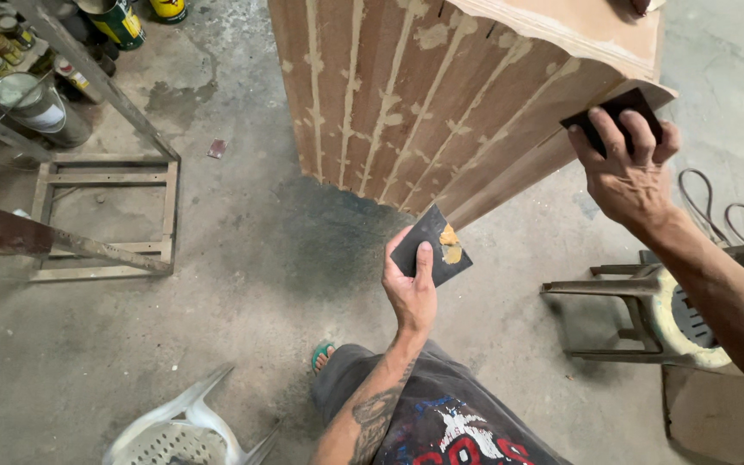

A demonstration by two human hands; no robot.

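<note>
A person's left hand (412,288), near the centre of the head view, holds a dark flat scraper card (428,245) with thumb laid over its face and fingers closed behind; a dab of tan filler paste (450,244) sits on the card's right edge. At two o'clock, the right hand (629,168) presses a second dark card (615,116) against the lower corner of a wooden cabinet (441,95), the grip shut on it with four fingers curled over its top edge. The cabinet's fluted brown panel, at twelve o'clock, is streaked with pale filler along its grooves. Both hands are well apart, the left one just below the panel's bottom edge. On the stained concrete floor (251,284) a metal frame (105,215) lies at nine o'clock, paint cans (32,99) stand at ten o'clock, a white plastic chair (178,426) lies at seven o'clock and an upturned stool (647,314) at four o'clock.
</note>
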